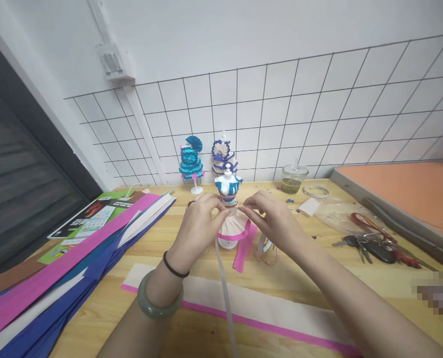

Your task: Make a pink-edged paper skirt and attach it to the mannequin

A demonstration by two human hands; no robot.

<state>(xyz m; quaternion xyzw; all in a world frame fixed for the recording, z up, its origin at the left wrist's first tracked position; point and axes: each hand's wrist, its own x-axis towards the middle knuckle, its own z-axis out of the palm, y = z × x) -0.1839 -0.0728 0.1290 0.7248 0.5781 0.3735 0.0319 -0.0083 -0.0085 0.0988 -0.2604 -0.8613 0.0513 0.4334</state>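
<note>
A miniature dress form (227, 185) with a blue and white top stands upright in front of me. At its waist is a pleated cream crepe paper skirt (233, 226) with a pink hem. My left hand (203, 219) pinches the skirt's upper left edge between thumb and fingers. On the opposite side my right hand (268, 214) pinches its upper right edge. The fingertips partly hide the waist. A narrow whitish strip (224, 288) hangs from the left of the skirt toward me. Below lies a long cream paper band (266, 298) with a pink border.
Two decorated dress forms, one turquoise (190, 161) and one cream and purple (221, 149), stand by the wall grid. Coloured paper sheets (105, 248) cover the left side. On the right are keys (368, 248), a lidded glass cup (294, 180) and an orange-topped surface (400, 189).
</note>
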